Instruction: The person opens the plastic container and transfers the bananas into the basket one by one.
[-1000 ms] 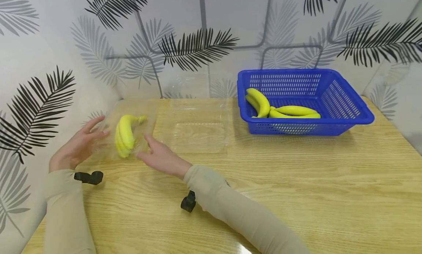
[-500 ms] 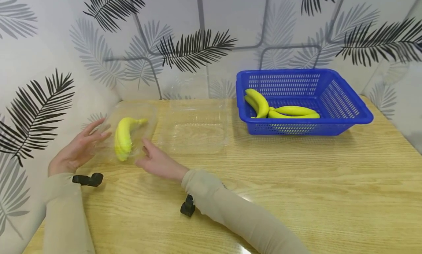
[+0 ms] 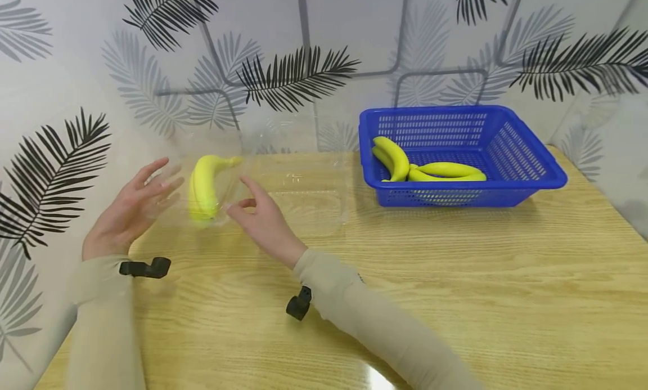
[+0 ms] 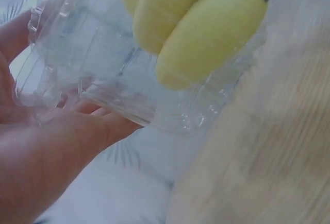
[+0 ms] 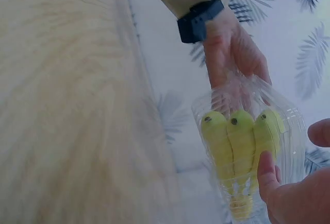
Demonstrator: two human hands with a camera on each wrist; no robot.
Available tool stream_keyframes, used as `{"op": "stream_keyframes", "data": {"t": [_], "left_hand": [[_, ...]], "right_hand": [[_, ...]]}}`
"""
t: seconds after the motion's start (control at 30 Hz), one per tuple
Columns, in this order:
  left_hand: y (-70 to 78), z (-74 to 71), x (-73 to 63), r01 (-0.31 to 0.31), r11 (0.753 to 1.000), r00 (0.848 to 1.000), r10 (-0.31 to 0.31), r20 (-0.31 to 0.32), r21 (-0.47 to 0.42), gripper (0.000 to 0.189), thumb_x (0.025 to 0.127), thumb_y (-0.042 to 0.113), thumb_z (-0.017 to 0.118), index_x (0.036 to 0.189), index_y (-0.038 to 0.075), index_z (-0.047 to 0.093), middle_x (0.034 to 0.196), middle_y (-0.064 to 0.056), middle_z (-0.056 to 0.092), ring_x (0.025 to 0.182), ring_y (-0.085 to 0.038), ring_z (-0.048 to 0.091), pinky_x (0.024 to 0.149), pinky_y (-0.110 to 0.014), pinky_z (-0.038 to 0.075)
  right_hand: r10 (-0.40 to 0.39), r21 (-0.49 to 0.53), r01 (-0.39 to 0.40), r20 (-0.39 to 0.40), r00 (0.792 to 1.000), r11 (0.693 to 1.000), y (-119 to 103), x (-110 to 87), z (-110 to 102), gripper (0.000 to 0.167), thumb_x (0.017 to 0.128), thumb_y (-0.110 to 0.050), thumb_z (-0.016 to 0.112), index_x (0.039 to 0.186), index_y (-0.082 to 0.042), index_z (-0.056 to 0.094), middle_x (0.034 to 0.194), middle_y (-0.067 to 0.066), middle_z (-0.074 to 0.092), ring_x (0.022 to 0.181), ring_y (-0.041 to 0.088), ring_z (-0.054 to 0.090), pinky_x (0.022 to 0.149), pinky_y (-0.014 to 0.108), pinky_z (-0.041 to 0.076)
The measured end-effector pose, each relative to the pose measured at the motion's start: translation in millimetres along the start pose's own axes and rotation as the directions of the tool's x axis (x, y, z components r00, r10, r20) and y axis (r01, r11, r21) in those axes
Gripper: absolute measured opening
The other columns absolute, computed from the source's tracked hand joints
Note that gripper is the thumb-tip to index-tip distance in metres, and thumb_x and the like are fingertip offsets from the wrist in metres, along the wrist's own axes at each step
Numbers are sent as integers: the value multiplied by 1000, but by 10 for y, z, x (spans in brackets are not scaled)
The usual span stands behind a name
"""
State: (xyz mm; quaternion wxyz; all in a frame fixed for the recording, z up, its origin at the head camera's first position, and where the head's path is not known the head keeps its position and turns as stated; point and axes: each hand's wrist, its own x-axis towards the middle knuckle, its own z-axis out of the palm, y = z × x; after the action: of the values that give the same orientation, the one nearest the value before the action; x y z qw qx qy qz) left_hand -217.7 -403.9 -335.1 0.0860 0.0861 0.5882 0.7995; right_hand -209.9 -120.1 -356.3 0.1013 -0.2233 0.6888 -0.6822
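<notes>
A bunch of yellow bananas [image 3: 205,187] lies inside a clear plastic clamshell container [image 5: 293,131]. In the right wrist view the banana tips face the left hand. My left hand [image 3: 129,210] grips the container's left side; the left wrist view shows fingers along its wall, partly seen through the plastic. At the opposite side, my right hand [image 3: 268,221] holds the edge between thumb and fingers. The container is raised off the table and tilted. Its transparent outline is hard to trace in the head view.
A second clear clamshell [image 3: 304,224] stands with its lid up on the wooden table [image 3: 455,288], just right of the held one. Farther right is a blue perforated basket [image 3: 463,185] with more bananas [image 3: 445,171] inside. A leaf-patterned wall [image 3: 374,41] borders the table behind.
Both hands have lifted the container with the bananas up and slightly right, away from the table. The right hand's grasp has shifted up the edge. Basket and second clamshell stay put.
</notes>
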Motion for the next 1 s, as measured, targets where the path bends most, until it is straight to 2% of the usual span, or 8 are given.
{"op": "stream_keyframes", "data": {"t": [0.1, 0.27, 0.37, 0.47, 0.6, 0.77, 0.9, 1.0], "left_hand": [[27, 282, 103, 6, 1000, 1000, -6, -5, -5, 55, 105, 5, 42, 154, 15, 19, 163, -2, 12, 145, -20, 20, 116, -30, 22], [20, 722, 223, 10, 1000, 1000, -10, -20, -16, 59, 103, 7, 49, 154, 13, 20, 164, -4, 12, 143, -18, 26, 118, -33, 17], [0, 952, 260, 3, 1000, 1000, -3, -18, -4, 59, 103, 8, 50, 154, 12, 20, 163, -5, 12, 144, -22, 22, 114, -31, 24], [-20, 1139, 279, -9, 1000, 1000, 9, -15, 9, 55, 103, 9, 50, 152, 11, 26, 161, -4, 16, 144, -24, 23, 109, -29, 32], [-36, 1335, 272, -22, 999, 999, 21, 25, 35, 45, 103, 7, 49, 145, 12, 35, 162, -3, 12, 144, -26, 22, 113, -32, 30], [-70, 1563, 253, -20, 991, 996, 8, 86, 136, 50, 103, 8, 49, 149, 9, 31, 163, -10, 7, 146, -31, 18, 115, -38, 27], [-125, 1741, 243, -26, 983, 994, 5, 113, 184, 57, 103, 10, 50, 154, 5, 24, 161, -10, 15, 145, -30, 22, 114, -41, 29], [-177, 1872, 237, -30, 981, 992, 6, 123, 192, 57, 103, 11, 50, 153, 5, 26, 159, -8, 20, 144, -28, 24, 113, -43, 31]], "right_hand": [[-25, -7, 24, -59, 998, 1000, -76, -12, -217, 66, 98, -29, 61, 155, -18, 30, 111, 2, 58, 92, 19, 63, 68, 31, 51], [-42, -24, 40, -111, 993, 999, -215, -107, -570, 63, 98, -23, 60, 154, -19, 32, 91, 9, 63, 83, 21, 66, 60, 28, 42], [-64, -40, 60, -133, 989, 997, -293, -204, -769, 59, 98, -17, 59, 153, -18, 36, 85, 12, 64, 80, 23, 66, 62, 27, 41], [-99, -24, 97, -146, 984, 995, -337, -303, -959, 57, 98, -12, 58, 151, -15, 39, 114, 11, 65, 78, 24, 65, 72, 30, 49], [-131, -18, 130, -163, 978, 991, -369, -435, -1181, 55, 96, -7, 57, 149, -8, 41, 147, 8, 43, 74, 21, 65, 81, 38, 55], [-146, -52, 138, -188, 971, 989, -420, -622, -1446, 51, 95, -3, 55, 145, -6, 46, 142, 11, 47, 77, 23, 65, 77, 40, 57], [-143, -63, 133, -202, 969, 989, -483, -767, -1648, 49, 95, -5, 56, 143, -6, 48, 140, 10, 49, 83, 22, 63, 76, 41, 58], [-138, -77, 125, -208, 968, 989, -527, -872, -1788, 48, 96, -8, 57, 143, -6, 49, 138, 9, 50, 84, 21, 62, 75, 38, 58]]}}
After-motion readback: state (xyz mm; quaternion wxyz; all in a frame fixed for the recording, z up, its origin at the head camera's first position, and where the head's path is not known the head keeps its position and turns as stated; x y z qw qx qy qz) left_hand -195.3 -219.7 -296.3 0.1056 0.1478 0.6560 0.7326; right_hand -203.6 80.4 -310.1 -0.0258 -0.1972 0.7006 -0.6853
